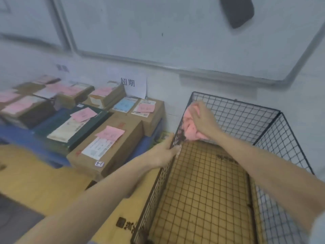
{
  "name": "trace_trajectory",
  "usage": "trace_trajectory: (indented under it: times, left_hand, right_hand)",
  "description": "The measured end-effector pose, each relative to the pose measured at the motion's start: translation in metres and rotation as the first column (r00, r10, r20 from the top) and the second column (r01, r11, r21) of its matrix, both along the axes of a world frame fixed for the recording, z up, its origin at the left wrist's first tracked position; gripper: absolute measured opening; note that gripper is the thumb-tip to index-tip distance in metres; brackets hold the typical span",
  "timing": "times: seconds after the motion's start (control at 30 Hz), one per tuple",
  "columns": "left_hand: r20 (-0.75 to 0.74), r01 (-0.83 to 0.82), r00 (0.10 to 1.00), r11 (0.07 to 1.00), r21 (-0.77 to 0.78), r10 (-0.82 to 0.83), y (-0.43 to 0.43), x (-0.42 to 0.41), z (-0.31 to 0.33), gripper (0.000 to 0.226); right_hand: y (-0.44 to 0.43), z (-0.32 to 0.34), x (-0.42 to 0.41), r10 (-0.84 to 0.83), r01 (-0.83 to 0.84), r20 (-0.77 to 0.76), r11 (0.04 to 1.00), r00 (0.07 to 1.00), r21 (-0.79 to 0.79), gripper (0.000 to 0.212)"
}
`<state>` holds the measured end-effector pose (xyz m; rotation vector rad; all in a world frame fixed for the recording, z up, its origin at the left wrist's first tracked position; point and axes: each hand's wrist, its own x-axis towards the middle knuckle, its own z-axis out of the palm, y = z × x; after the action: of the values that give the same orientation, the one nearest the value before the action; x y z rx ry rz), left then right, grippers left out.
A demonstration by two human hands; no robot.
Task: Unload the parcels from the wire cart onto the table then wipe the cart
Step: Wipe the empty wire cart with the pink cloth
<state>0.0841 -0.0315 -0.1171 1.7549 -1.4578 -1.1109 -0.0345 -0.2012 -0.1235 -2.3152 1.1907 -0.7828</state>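
Parcels of brown cardboard (105, 143) with pink notes lie packed together on the blue table (21, 138) against a white wall, below a framed whiteboard (175, 32). Beside the table stands the black wire cart (246, 117), its floor lined with brown cardboard. My left hand (167, 150) curls over the top rim of its left wall, gripping it; my right hand (204, 118), fingers bent, holds a crumpled pink cloth (190, 132) pressed against that wall's inside near the far corner
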Motion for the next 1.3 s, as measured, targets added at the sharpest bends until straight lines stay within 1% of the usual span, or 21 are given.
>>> trace_trajectory:
  times: [0.03,0.07,0.1,0.17,0.23,0.33,0.47,0.6,0.7,0.8,0.83,0.9,1.0,1.13,1.2,1.3]
  left_hand:
    - [0.033,-0.014,0.999,1.0,0.022,0.013,-0.003,-0.001,0.002,0.058]
    - [0.058,-0.028,0.998,0.999,0.041,0.025,-0.005,-0.003,0.003,0.06]
    - [0.081,-0.04,0.996,0.998,0.049,0.036,-0.008,-0.004,0.004,0.06]
    - [0.121,-0.058,0.991,0.998,0.024,0.055,-0.009,-0.008,0.004,0.054]
    - [0.146,-0.078,0.986,0.997,-0.002,0.077,-0.008,-0.009,0.003,0.047]
    - [0.154,-0.091,0.984,0.996,-0.016,0.092,-0.007,-0.006,-0.001,0.041]
    - [0.146,-0.072,0.987,0.997,-0.008,0.073,-0.007,-0.003,-0.001,0.046]
    - [0.168,-0.064,0.984,0.998,0.013,0.061,-0.009,-0.004,-0.003,0.053]
    - [0.186,-0.064,0.981,0.997,0.034,0.056,-0.008,-0.005,-0.003,0.054]
    - [0.192,-0.074,0.979,0.997,0.033,0.066,-0.007,-0.007,-0.003,0.054]
    - [0.196,-0.078,0.978,0.997,0.028,0.071,-0.007,-0.007,-0.003,0.054]
    - [0.197,-0.082,0.978,0.996,0.022,0.076,-0.008,-0.008,-0.003,0.054]
    - [0.206,-0.085,0.975,0.996,0.008,0.081,-0.006,-0.01,-0.002,0.054]
    - [0.223,-0.098,0.97,0.995,-0.028,0.102,-0.003,-0.011,0.0,0.051]
    - [0.213,-0.104,0.971,0.994,-0.028,0.107,-0.001,-0.011,0.002,0.05]
    - [0.225,-0.042,0.974,0.999,0.014,0.038,0.005,-0.009,0.007,0.053]
  right_hand:
    - [-0.002,0.004,0.001,0.002,-0.001,0.022,1.0,1.0,-0.009,0.034]
    - [-0.004,0.008,0.005,0.021,-0.02,0.01,0.999,1.0,-0.032,0.034]
    - [-0.006,0.011,0.01,0.059,-0.061,-0.035,0.995,0.998,-0.075,0.033]
    - [-0.011,0.011,0.019,0.144,-0.173,-0.175,0.972,0.974,-0.161,0.032]
    - [-0.019,0.007,0.026,0.175,-0.235,-0.281,0.953,0.943,-0.193,0.032]
    - [-0.039,0.004,0.038,0.172,-0.232,-0.304,0.957,0.937,-0.173,0.031]
    - [-0.071,0.008,0.046,0.163,-0.22,-0.32,0.964,0.933,-0.15,0.027]
    - [-0.11,0.014,0.05,0.098,-0.129,-0.277,0.987,0.956,-0.098,0.021]
    - [-0.128,0.013,0.054,0.028,-0.048,-0.255,0.996,0.967,-0.073,0.024]
    - [-0.125,0.015,0.054,-0.021,0.018,-0.25,1.0,0.968,-0.012,0.03]
    - [-0.124,0.017,0.055,-0.028,0.025,-0.247,1.0,0.969,-0.016,0.03]
    - [-0.117,0.022,0.054,-0.022,0.024,-0.264,1.0,0.964,0.004,0.025]
    - [-0.101,0.024,0.051,0.031,-0.035,-0.315,0.999,0.948,-0.005,0.02]
    - [-0.063,0.022,0.041,0.101,-0.104,-0.279,0.995,0.955,0.006,0.035]
    - [-0.042,0.026,0.036,0.129,-0.131,-0.24,0.991,0.962,0.007,0.036]
    - [-0.013,0.035,0.022,0.127,-0.13,-0.098,0.991,0.987,-0.023,0.033]
